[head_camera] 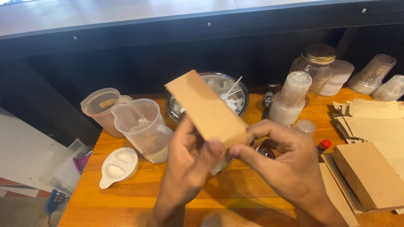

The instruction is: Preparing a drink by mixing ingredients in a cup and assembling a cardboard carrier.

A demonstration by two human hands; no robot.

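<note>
Head view: I saw both hands, left point(187, 162) and right point(286, 162), pinching the brown paper pouch point(206, 110) by its lower edge above the desk point(139, 189); front strip bare, clear jugs point(143, 128) crowding left.

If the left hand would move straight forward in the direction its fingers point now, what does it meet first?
The left hand points up and away, toward the back of the table. Past the brown cardboard box that it holds with the right hand, it would probably meet the metal bowl first, though depth is unclear.

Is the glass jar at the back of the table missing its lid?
No, the glass jar wears a gold-coloured metal lid, screwed on top, behind the stack of clear plastic cups.
</note>
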